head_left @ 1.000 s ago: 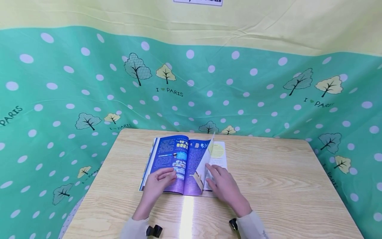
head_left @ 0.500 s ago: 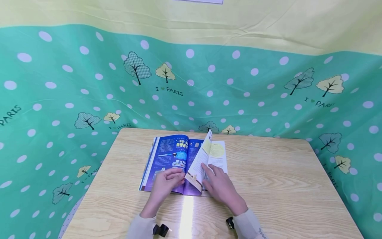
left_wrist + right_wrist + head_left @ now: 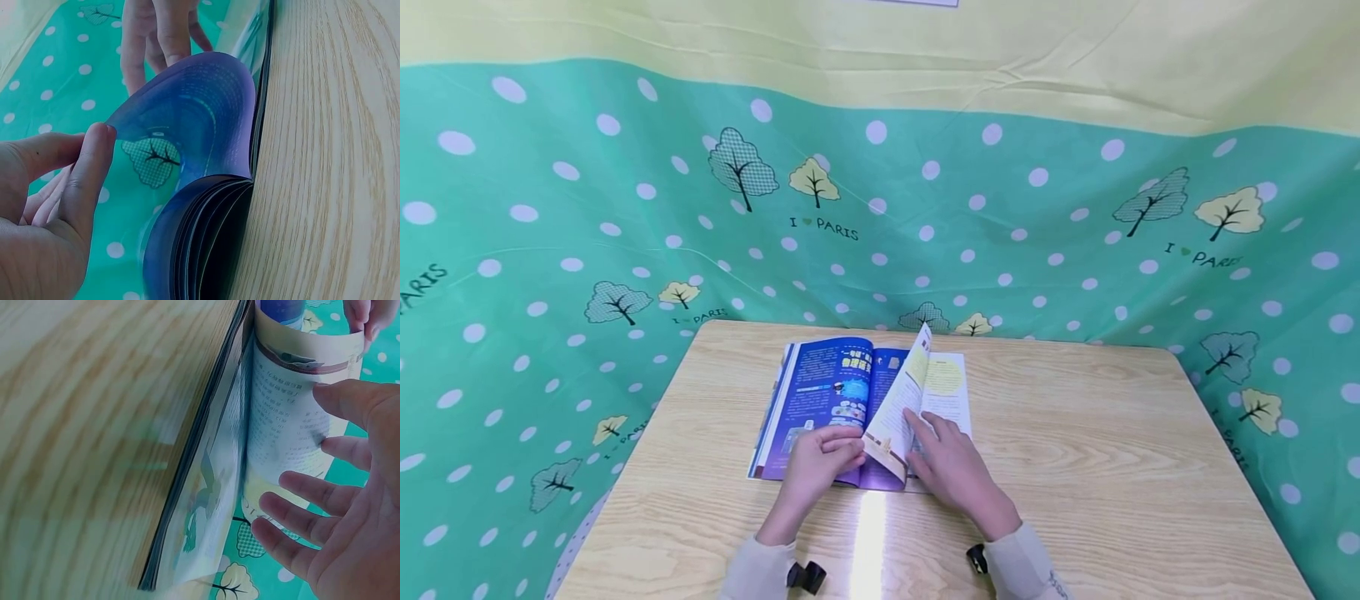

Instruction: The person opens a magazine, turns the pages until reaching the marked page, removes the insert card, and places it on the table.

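An open magazine (image 3: 820, 379) with blue-purple printed pages lies on the wooden table. One page (image 3: 901, 404) stands curled up from the right half, its white printed back facing right. My left hand (image 3: 815, 467) pinches that page's lower outer corner between thumb and fingers; the left wrist view shows the page (image 3: 200, 106) bowed over from the pinch toward the spine. On the other side, my right hand (image 3: 957, 468) has its fingers spread and relaxed, close against the white back. In the right wrist view the right hand (image 3: 350, 506) grips nothing, its fingertips at the page (image 3: 284, 406).
The wooden table (image 3: 1090, 433) extends to both sides of the magazine. Behind it hangs a green and yellow cloth (image 3: 1045, 200) with dots and trees. A bright strip of light (image 3: 869, 542) falls on the table in front.
The lifted page has swung left, with more of its white back showing. My left hand has moved right to the page's corner and now pinches it. The right hand has shifted slightly left.
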{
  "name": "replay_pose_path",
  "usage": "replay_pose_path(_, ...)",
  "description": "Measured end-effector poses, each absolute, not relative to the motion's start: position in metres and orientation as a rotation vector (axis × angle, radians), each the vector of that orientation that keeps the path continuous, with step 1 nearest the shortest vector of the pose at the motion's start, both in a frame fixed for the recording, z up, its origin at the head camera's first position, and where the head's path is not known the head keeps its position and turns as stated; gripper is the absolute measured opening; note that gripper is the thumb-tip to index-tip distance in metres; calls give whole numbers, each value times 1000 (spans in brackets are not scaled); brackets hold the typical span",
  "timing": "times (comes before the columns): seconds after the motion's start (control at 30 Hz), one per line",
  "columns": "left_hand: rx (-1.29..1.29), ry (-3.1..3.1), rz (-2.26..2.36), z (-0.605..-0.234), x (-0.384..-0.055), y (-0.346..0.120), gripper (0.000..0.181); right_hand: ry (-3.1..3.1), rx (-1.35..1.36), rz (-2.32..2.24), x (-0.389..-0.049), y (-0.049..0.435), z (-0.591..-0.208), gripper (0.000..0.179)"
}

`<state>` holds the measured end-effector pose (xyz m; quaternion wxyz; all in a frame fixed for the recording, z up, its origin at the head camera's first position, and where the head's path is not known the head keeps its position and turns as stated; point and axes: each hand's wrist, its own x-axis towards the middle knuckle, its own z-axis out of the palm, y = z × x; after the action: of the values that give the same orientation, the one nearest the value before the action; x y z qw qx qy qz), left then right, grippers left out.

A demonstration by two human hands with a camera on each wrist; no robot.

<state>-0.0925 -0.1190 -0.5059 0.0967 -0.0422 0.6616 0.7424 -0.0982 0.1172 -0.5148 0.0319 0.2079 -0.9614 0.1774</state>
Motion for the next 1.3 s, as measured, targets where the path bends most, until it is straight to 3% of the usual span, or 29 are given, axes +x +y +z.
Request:
replay_pose_path(0.47,-276,2091,2231,-496,-90,-156,22,-3058,659,524,-93,137,-519,71)
replay_pose_path(1.0,-494,2181,2195,-497,-76,-204,29,-3191,706,517,-88,151,-524,82)
replay_pose_path(1.3,-602,2167,2186,-500,-67,-223,33,-3206,713,536,-86,152,-524,78)
